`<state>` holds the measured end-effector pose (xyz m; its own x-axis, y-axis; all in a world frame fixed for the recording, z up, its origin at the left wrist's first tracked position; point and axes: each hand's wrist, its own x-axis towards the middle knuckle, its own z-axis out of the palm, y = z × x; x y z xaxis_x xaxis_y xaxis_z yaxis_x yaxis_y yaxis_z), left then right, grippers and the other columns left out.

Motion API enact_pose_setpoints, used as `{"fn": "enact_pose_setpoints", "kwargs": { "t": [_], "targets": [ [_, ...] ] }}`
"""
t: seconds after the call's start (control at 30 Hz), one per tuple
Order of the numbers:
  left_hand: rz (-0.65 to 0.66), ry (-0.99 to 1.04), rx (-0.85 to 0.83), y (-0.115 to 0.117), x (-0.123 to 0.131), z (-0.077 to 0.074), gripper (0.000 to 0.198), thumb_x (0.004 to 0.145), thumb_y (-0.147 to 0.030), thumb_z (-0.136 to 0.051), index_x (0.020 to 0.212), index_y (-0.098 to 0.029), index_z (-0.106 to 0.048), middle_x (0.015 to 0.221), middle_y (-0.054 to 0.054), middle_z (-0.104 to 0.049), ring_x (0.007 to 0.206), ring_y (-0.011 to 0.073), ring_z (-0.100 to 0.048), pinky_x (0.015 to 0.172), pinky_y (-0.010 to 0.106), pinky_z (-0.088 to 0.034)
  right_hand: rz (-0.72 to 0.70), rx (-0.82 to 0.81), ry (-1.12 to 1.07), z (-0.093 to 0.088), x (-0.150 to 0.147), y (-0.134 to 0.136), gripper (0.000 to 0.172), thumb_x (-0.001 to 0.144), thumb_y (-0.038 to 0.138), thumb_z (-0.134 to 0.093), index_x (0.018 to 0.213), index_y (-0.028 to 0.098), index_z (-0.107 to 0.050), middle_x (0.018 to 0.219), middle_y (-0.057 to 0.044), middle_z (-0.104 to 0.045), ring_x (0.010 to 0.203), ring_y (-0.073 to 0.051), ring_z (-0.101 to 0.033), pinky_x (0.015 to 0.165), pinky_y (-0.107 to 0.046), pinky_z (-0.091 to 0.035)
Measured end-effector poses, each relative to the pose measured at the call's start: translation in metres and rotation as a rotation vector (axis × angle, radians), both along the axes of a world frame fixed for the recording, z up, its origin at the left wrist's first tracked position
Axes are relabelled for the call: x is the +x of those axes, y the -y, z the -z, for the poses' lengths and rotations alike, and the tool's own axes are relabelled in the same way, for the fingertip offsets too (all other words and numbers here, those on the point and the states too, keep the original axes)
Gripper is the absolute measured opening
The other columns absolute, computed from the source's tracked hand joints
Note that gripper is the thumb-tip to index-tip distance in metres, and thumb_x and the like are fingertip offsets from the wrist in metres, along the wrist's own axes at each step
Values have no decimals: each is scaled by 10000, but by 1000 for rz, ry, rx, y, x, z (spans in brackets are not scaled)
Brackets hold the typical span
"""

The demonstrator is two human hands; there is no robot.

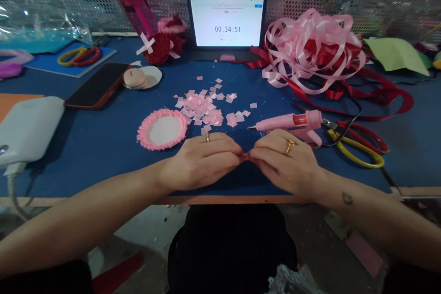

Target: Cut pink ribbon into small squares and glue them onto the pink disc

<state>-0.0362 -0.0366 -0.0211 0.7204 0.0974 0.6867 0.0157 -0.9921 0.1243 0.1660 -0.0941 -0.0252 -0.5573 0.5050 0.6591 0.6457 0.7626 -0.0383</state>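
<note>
My left hand (206,158) and my right hand (287,158) meet fingertip to fingertip above the table's front part. Both are closed in a pinch on one tiny pink ribbon piece (245,156), mostly covered by the fingers. Just beyond my left hand lies a white disc (165,130) with a ruffled pink ribbon border (146,134). Behind my hands is a loose pile of small pink ribbon squares (200,105). A pink glue gun (277,122) rests right behind my right hand, its metal nozzle pointing left.
Scissors (361,151) with red and yellow handles lie at right, below tangled pink ribbon (310,50) and dark red ribbon (399,105). A tablet (227,18) showing a timer stands at the back. Leftward are a phone (99,85), a white power bank (31,128) and a pink round case (135,78).
</note>
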Motion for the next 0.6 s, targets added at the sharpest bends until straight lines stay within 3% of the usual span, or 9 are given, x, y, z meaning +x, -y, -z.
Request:
{"fn": "enact_pose_setpoints", "kwargs": {
  "t": [0.33,0.6],
  "targets": [
    [-5,28,-32,-2,-2,10,184,775,-38,-629,927,-108,-551,786,45,-649,767,98,-617,672,202,-554,-25,22,43,4,0,1,188,859,67,-494,729,154,-597,741,-34,-589,714,-147,-484,661,-287,-486],
    [43,4,37,-3,-1,10,163,767,8,-585,908,-70,-559,766,72,-632,751,125,-600,650,224,-558,-67,22,45,7,-1,1,156,836,30,-490,772,116,-603,758,-56,-588,701,-157,-466,667,-304,-483]
  ]
}}
